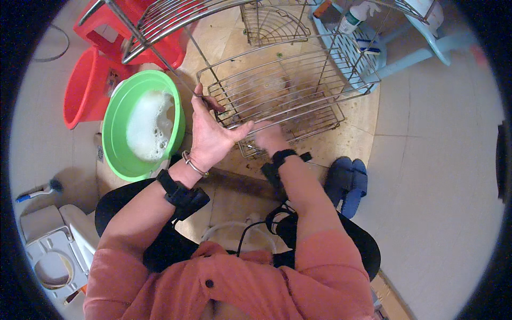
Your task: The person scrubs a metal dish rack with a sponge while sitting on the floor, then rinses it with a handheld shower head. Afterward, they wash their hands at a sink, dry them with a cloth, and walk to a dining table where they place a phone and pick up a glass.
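A tall metal wire rack (277,74) with several tiers stands tilted in front of me, its bars brownish in places. My left hand (210,133) grips its near left corner, with fingers behind the upright and the thumb stretched along the front rail. Below that rail, my right hand (271,137) reaches in at the lower tier; it is blurred and its fingers are hidden, so anything in them cannot be made out. To the left of my left hand stands a green basin (113,136) of water with white suds (146,128).
Red plastic tubs (80,96) and a red stool (101,32) stand at far left. A light-blue stool (368,69) at far right bears a spray bottle (352,20) and a brush (368,48). Dark blue slippers (346,181) lie right; a blue-handled brush (40,191) lies left.
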A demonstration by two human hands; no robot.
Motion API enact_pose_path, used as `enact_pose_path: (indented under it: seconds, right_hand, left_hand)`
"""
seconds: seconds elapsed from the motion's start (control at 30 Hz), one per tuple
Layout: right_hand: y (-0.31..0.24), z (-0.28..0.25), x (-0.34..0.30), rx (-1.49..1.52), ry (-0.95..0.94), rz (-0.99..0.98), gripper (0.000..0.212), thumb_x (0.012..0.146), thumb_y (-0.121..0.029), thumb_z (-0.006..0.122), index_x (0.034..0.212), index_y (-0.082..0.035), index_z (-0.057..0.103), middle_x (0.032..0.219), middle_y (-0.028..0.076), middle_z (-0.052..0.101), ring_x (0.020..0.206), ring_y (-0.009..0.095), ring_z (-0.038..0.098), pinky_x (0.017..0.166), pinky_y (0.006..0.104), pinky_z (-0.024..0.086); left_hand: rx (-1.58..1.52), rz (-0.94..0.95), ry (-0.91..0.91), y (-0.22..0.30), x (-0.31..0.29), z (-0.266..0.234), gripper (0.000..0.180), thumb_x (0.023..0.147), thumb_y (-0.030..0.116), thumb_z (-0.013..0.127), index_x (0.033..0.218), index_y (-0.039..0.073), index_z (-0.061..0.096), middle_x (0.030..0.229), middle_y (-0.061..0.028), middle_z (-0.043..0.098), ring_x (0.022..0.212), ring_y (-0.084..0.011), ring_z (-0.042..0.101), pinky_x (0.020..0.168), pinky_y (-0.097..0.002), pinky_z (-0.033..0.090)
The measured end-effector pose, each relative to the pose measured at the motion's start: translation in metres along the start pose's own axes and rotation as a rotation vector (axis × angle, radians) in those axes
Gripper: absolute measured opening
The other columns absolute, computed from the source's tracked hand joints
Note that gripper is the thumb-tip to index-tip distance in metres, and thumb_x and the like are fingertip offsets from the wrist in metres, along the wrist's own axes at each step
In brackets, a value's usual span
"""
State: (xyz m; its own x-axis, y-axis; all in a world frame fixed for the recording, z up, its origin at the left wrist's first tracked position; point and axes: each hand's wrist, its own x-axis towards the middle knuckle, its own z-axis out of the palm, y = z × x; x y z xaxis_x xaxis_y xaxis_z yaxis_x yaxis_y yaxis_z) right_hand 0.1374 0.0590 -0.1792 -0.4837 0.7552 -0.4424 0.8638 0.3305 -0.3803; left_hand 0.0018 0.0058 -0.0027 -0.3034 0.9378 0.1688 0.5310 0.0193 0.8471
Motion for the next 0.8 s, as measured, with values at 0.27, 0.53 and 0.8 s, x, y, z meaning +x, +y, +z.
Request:
enact_pose_path:
  seconds: [0.27, 0.53, 0.8]
  right_hand:
    - [0.083, -0.044, 0.014, -0.204, 0.028, 0.160, 0.038, 0.075, -0.022, 0.062, 0.110, -0.010, 0.060, 0.116, 0.014, 0.058, 0.107, 0.034, 0.055, 0.087, 0.0471, 0.046]
    - [0.057, 0.003, 0.012, -0.177, 0.232, 0.015, 0.024, 0.077, -0.019, 0.051, 0.085, -0.005, 0.068, 0.085, 0.017, 0.067, 0.081, 0.032, 0.065, 0.067, 0.0454, 0.052]
    - [0.055, -0.030, 0.014, -0.166, 0.126, 0.002, 0.026, 0.081, -0.019, 0.049, 0.095, -0.006, 0.066, 0.102, 0.018, 0.064, 0.092, 0.035, 0.063, 0.075, 0.0450, 0.052]
  left_hand:
    - [0.036, 0.029, 0.006, -0.005, 0.003, -0.002, 0.114, 0.051, 0.025, 0.085, 0.132, -0.011, 0.013, 0.085, -0.0068, 0.042, 0.080, -0.0177, 0.046, 0.081, -0.0299, 0.041]
    - [0.028, 0.000, -0.003, 0.000, 0.002, -0.001, 0.114, 0.052, 0.026, 0.085, 0.133, -0.011, 0.013, 0.085, -0.0072, 0.043, 0.080, -0.0182, 0.046, 0.082, -0.0304, 0.040]
    - [0.029, -0.008, -0.010, 0.000, 0.002, -0.003, 0.114, 0.051, 0.025, 0.085, 0.132, -0.011, 0.013, 0.086, -0.0071, 0.042, 0.081, -0.0176, 0.045, 0.084, -0.0300, 0.040]
